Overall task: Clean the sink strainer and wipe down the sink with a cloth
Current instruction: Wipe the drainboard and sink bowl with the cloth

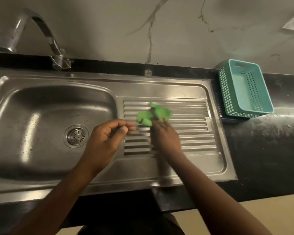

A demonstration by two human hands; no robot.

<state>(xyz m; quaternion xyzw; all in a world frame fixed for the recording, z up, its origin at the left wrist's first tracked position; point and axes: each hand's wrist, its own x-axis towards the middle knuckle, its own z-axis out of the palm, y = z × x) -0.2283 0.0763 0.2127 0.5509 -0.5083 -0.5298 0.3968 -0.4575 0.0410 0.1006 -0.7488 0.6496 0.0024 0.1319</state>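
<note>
Step in hand, as I judge it: wiping the ribbed drainboard (pixel 190 126), centre-right of the frame. The basin is not yet under the cloth.

Your right hand (pixel 165 133) lies flat, fingers extended, fingertips pressing on the near edge of the green cloth (pixel 151 114). The cloth sits crumpled on the ribs just above centre. This is a push-down contact more than a closed pinch; motion blur hides whether any finger curls round the fabric.

Your left hand (pixel 109 138) hovers over the basin's right rim, left of the cloth and apart from it. Fingers are loosely curled, thumb tip near the forefinger. I cannot tell whether anything small is held there; it looks empty.

The sink strainer (pixel 76 136) is seated in the drain, lower left of centre, untouched by either hand. The sink basin (pixel 32 116) shows water spots.

Next move, my judgement: bunch the cloth under your palm so it does not slide free on the ribs, then run it along the grooves and carry it left into the basin.

The teal basket (pixel 227 92) stands upper right on the black counter (pixel 270 141), well apart.
</note>
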